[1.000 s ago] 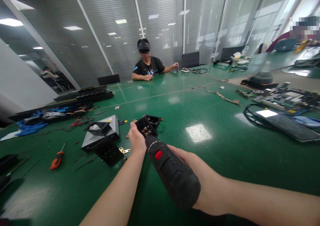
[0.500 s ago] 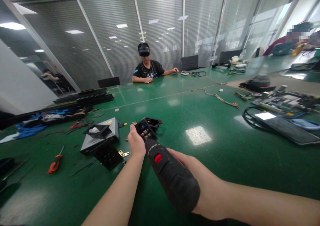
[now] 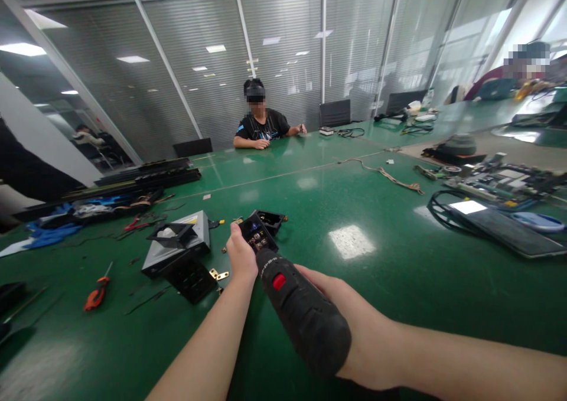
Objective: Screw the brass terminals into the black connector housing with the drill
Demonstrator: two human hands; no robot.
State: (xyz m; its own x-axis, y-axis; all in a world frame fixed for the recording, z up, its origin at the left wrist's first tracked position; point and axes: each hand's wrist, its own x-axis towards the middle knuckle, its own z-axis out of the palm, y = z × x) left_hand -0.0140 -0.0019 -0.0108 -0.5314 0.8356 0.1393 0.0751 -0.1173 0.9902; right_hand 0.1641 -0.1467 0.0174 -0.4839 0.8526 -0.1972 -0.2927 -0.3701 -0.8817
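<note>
My right hand [image 3: 349, 321] is wrapped round a black power drill [image 3: 303, 315] with a red switch on top. The drill's front end reaches a black box-shaped part [image 3: 257, 233] with small brass pieces inside; the bit itself is hidden. With its thumb along the near edge, my left hand [image 3: 241, 253] grips that black part from the left. Just behind it lies another open black housing [image 3: 271, 219]. Left of my left hand are a black panel [image 3: 190, 277] and brass strips [image 3: 219, 274] on the table.
A grey metal box [image 3: 195, 230] carries a black frame. An orange screwdriver [image 3: 97, 292] lies at the left. Circuit boards [image 3: 507, 179] and a dark flat device [image 3: 509, 224] are at the right. Across the green table [image 3: 390, 306] sits a person [image 3: 263, 126].
My hands, the drill and the black part stay almost in place. The person across has drawn one hand inward. A dark-sleeved figure has come in at the left edge.
</note>
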